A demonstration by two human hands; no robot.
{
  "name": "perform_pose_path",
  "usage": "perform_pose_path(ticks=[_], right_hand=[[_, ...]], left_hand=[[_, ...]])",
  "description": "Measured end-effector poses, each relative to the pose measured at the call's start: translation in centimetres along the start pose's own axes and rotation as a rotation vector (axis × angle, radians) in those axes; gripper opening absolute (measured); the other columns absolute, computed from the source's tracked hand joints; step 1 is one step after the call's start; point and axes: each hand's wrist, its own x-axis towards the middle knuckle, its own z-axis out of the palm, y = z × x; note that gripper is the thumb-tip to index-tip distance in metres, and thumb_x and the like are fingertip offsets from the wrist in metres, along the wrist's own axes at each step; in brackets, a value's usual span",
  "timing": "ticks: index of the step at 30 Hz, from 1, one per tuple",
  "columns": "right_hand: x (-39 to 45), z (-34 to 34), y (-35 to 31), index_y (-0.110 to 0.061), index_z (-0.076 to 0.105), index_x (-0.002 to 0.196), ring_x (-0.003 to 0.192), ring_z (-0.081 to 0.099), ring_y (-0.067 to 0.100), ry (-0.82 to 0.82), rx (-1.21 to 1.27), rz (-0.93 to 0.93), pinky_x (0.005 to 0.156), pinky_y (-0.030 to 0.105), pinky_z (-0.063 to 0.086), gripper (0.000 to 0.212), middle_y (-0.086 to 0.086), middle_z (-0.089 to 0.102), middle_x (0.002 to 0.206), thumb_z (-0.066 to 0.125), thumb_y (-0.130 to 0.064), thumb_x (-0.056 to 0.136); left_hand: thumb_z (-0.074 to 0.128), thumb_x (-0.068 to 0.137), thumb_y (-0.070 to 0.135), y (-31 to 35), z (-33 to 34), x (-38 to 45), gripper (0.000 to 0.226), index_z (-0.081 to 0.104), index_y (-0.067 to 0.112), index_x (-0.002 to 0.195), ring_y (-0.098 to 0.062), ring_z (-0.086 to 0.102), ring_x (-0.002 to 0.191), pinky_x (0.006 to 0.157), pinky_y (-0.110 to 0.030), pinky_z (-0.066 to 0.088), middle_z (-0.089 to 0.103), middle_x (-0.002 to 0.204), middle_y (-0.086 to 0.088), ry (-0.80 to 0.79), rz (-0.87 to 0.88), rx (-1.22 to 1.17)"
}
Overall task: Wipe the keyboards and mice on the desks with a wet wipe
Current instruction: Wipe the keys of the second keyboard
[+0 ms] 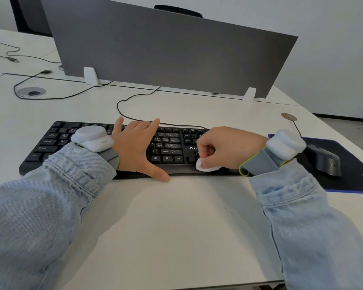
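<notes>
Black keyboard (105, 147), possibly speckled keys

The left hand (134, 147) hides the keyboard's (172, 143) middle keys.

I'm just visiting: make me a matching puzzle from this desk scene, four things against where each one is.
Things:
1. black keyboard
2. white wet wipe
3. dark grey mouse
4. grey divider panel

Places:
A. on the dark mouse pad
B. under the flat left hand
C. upright behind the keyboard
D. pinched in the right hand

Pairs: 1-B, 2-D, 3-A, 4-C
</notes>
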Motion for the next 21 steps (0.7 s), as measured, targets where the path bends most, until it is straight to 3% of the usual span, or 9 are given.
perform_pose_path(ticks=[6,11,13,16,18,21], right_hand=[[0.6,0.8,-2.5,-0.02,0.064,0.075,0.067,0.051,-0.001,0.079,0.029,-0.159,0.06,0.006,0.037,0.016,-0.012,0.058,0.073,0.071,-0.032,0.083],[-0.2,-0.5,0.4,-0.021,0.063,0.071,0.068,0.056,0.01,-0.036,-0.071,-0.041,0.061,0.022,0.042,0.013,-0.009,0.062,0.072,0.072,-0.029,0.078],[-0.3,-1.3,2.1,-0.023,0.062,0.07,0.069,0.055,0.008,0.089,0.01,0.006,0.064,0.022,0.043,0.014,-0.011,0.06,0.07,0.07,-0.03,0.078],[1.3,-1.5,3.6,-0.024,0.061,0.073,0.074,0.057,0.004,0.444,0.178,0.032,0.068,0.023,0.046,0.014,-0.011,0.063,0.075,0.07,-0.032,0.08],[3.0,-1.2,3.9,-0.024,0.062,0.075,0.075,0.058,0.005,0.5,0.172,0.037,0.07,0.026,0.046,0.013,-0.01,0.063,0.078,0.071,-0.033,0.08],[5.6,-0.8,3.9,-0.022,0.066,0.079,0.078,0.059,0.013,0.447,0.118,0.066,0.07,0.029,0.045,0.012,-0.009,0.061,0.078,0.071,-0.032,0.081]], left_hand=[[0.034,0.027,0.105,0.1,0.1,0.2,0.163,-0.013,0.022,0.159,-0.021,0.008,0.154,0.121,-0.059,-0.009,0.013,0.166,0.005,0.013,0.0,0.009],[0.04,0.033,0.107,0.1,0.1,0.4,0.16,-0.014,0.022,0.158,-0.022,0.008,0.154,0.12,-0.061,-0.01,0.013,0.167,0.005,0.012,0.01,0.008],[0.049,0.04,0.104,0.5,-0.1,0.5,0.157,-0.014,0.022,0.158,-0.021,0.009,0.153,0.12,-0.062,-0.011,0.013,0.166,0.005,0.001,0.009,0.006],[0.045,0.037,0.105,1.7,-0.2,1.0,0.159,-0.013,0.021,0.158,-0.022,0.013,0.152,0.119,-0.062,-0.012,0.016,0.165,0.005,0.013,0.027,0.019],[0.035,0.032,0.105,2.7,0.1,1.3,0.16,-0.009,0.019,0.159,-0.022,0.019,0.15,0.119,-0.062,-0.013,0.023,0.162,0.005,0.055,0.039,0.027],[0.025,0.023,0.106,3.6,0.4,1.6,0.165,-0.008,0.019,0.16,-0.019,0.022,0.149,0.118,-0.061,-0.014,0.024,0.162,0.005,0.082,0.036,0.033]])
